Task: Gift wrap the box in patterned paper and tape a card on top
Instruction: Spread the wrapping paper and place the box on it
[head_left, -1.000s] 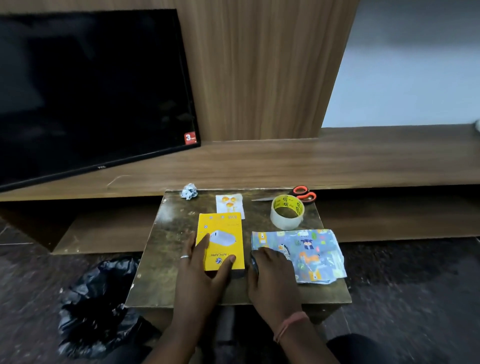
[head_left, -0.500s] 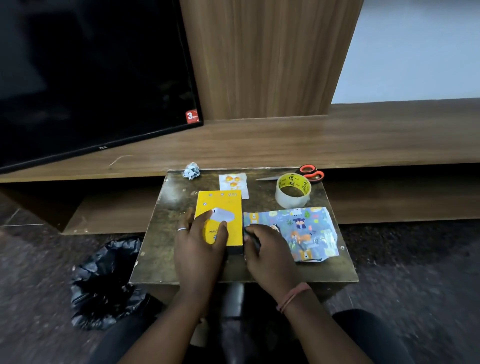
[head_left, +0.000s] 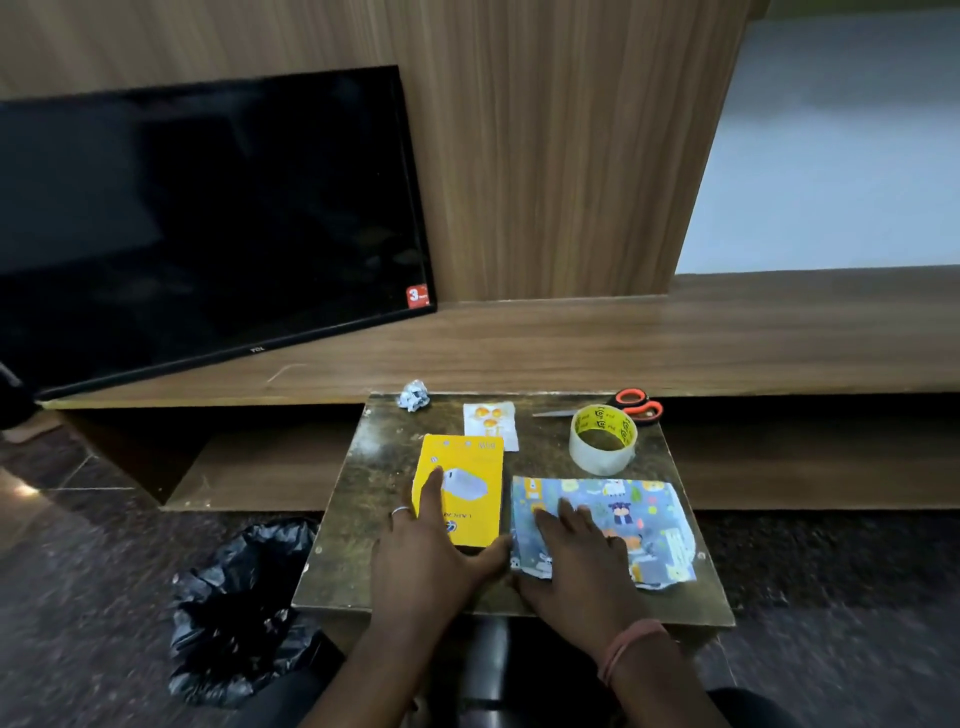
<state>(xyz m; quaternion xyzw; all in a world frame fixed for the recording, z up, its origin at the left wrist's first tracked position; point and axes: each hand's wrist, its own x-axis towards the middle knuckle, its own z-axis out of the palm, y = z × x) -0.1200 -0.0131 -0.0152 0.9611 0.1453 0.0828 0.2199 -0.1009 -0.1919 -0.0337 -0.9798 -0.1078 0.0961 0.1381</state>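
A yellow box (head_left: 470, 470) lies flat on the small dark table (head_left: 363, 519). My left hand (head_left: 431, 551) rests on its near end, fingers straight on the top, thumb spread along the near edge. To its right lies the folded blue patterned paper (head_left: 634, 514), and my right hand (head_left: 576, 556) lies flat on its left part with fingers straight. A small white card with orange figures (head_left: 491, 423) sits just behind the box. A roll of clear tape (head_left: 602, 439) stands behind the paper. Orange-handled scissors (head_left: 631, 405) lie at the table's far right edge.
A crumpled paper ball (head_left: 414, 395) sits at the table's far left corner. A black bag (head_left: 239, 608) lies on the floor to the left. Behind the table runs a long wooden shelf (head_left: 571, 343) with a black television (head_left: 208, 218) leaning on it.
My right hand has moved right from the gap beside the box onto the patterned paper. My left hand stays on the box. The camera has tilted.
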